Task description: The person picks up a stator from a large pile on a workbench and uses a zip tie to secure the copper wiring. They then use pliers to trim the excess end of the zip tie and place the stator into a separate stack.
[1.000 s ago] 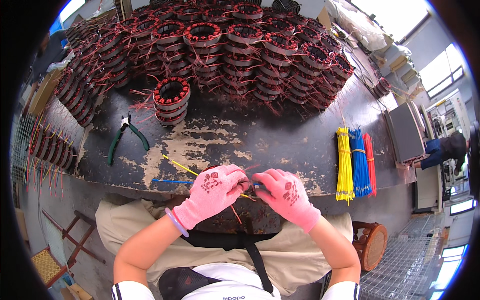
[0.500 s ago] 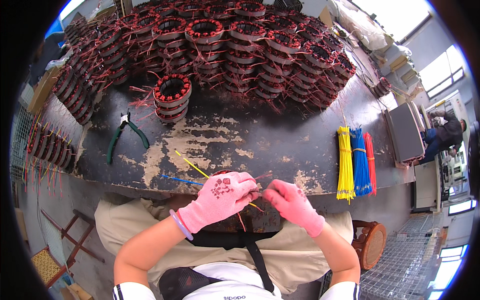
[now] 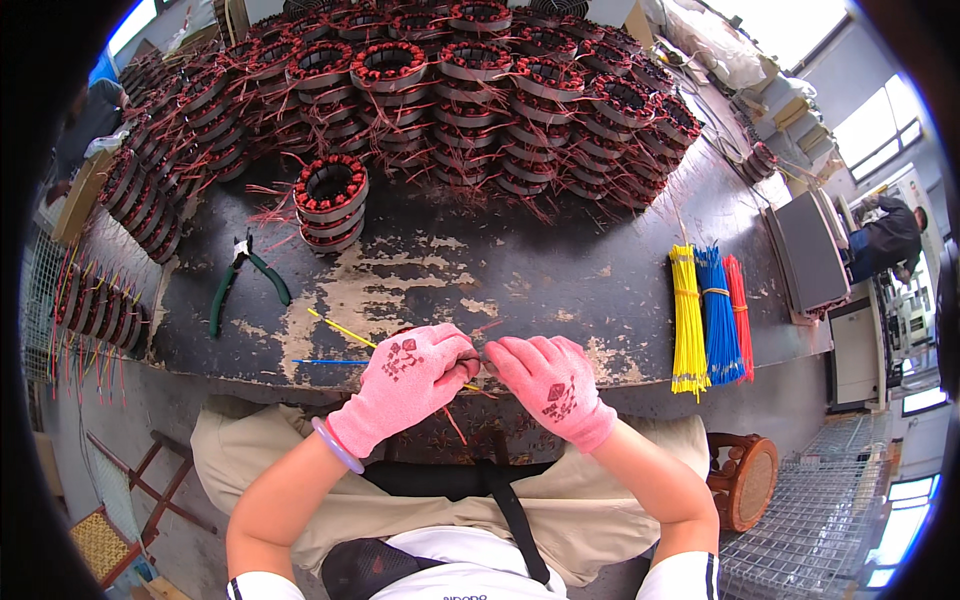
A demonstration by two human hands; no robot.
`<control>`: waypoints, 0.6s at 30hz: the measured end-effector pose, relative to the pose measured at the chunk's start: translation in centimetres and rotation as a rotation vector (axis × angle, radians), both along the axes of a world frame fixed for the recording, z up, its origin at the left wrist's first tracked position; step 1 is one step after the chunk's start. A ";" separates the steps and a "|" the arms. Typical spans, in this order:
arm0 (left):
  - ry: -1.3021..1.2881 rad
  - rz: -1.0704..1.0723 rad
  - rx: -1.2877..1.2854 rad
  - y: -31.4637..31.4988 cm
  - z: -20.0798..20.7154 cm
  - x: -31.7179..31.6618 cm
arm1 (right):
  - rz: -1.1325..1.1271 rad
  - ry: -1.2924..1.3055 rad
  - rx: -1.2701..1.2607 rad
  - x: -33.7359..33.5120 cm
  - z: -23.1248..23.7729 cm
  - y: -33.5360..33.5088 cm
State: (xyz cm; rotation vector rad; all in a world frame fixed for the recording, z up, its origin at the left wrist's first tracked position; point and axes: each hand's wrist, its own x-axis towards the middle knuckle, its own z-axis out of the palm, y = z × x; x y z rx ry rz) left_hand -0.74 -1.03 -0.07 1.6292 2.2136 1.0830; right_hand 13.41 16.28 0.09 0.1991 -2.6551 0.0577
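My left hand [image 3: 415, 382], in a pink glove, is closed over a wound stator; only a sliver of the stator's dark-red rim shows past the knuckles, and the glove hides the rest. A yellow wire [image 3: 342, 328] and a blue wire [image 3: 328, 361] stick out to the left from under this hand. Below its fingers hangs a red wire end [image 3: 455, 425]. My right hand [image 3: 552, 388], gloved too, has its fingertips pinched together close against the left fingertips. What they pinch is hidden. Thin reddish leads [image 3: 488, 326] show just beyond the fingers.
Stacked wound stators [image 3: 470, 110] fill the table's far side, with a shorter stack [image 3: 332, 200] nearer. Green-handled cutters [image 3: 245, 278] lie left. Yellow [image 3: 688, 320], blue [image 3: 718, 315] and red wire bundles [image 3: 739, 315] lie right. Stators with coloured wires [image 3: 100, 305] stand far left. A person [image 3: 885, 240] is at the right.
Both hands have shifted left with the stator and its wires. My right hand has turned so its back shows more, and its fingers have come closer to the left fingertips.
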 end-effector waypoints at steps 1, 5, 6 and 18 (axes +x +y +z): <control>0.001 -0.001 -0.005 -0.1 -0.1 0.0 | -0.031 -0.058 -0.116 0.0 -0.3 -0.1; 0.048 -0.009 0.039 0.0 -0.3 0.1 | -0.237 -0.395 -0.953 0.0 -0.8 -1.1; 0.053 -0.008 0.033 0.0 -0.5 0.2 | -0.274 -0.540 -1.246 -0.3 -0.9 -0.6; 0.045 0.013 0.027 0.0 -0.8 0.1 | 0.114 -0.296 0.191 -0.7 2.1 0.6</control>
